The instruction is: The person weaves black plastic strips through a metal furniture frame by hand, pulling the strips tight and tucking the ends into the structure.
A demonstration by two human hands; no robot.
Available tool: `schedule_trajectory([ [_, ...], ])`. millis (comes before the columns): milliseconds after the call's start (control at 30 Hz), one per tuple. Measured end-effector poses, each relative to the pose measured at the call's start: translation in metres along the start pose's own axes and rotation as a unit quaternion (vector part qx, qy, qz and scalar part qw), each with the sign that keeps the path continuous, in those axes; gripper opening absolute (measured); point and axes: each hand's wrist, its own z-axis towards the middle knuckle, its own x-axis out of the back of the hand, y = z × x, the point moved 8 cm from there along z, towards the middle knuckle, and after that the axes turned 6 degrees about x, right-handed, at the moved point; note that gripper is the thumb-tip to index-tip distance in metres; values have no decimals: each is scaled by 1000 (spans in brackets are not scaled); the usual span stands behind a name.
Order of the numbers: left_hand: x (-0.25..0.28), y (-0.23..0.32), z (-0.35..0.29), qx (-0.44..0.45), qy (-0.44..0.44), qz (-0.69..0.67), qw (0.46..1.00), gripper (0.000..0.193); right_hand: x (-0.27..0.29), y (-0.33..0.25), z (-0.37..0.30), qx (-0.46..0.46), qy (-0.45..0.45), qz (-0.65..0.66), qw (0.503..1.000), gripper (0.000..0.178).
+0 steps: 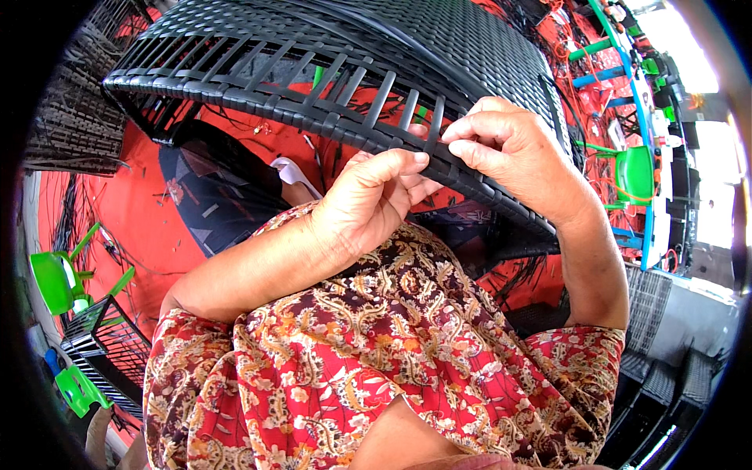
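A large black woven wicker furniture piece (478,47) lies across my lap, its curved wrapped rim (305,119) toward me. Flat dark strips stand in a row between that rim and the dense weave, with gaps among them. My left hand (368,192) is closed at the rim, thumb on top and fingers curled beneath. Just right of it, my right hand (513,149) pinches at a flat black strip (436,121) where it meets the rim. The fingertips partly cover the strip's end, so how it is fastened there is hidden.
Black strip scraps litter the red floor covering (145,227). Green plastic chairs (633,174) stand right and left. More dark woven pieces (74,102) are at the far left, and a blue frame (627,78) runs along the right. A black slatted basket-like piece (106,337) sits lower left.
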Motion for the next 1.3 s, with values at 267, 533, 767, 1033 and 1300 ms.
schedule_trajectory([
  [267,-4,5,-3,-1,12,45,999,37,0,-2,0,-19,9,-10,1000,12],
  [533,-1,8,-8,26,11,10,1000,31,-5,6,1,-2,-10,-52,999,14],
  [767,-3,-6,5,-2,-25,17,1000,26,3,17,-6,-56,-89,30,994,11],
  [1033,-9,-9,4,27,-38,-2,999,23,-7,40,-17,-131,-31,230,964,9],
  [1300,-5,-5,1,12,-55,19,998,20,2,19,-1,-30,44,233,971,10],
])
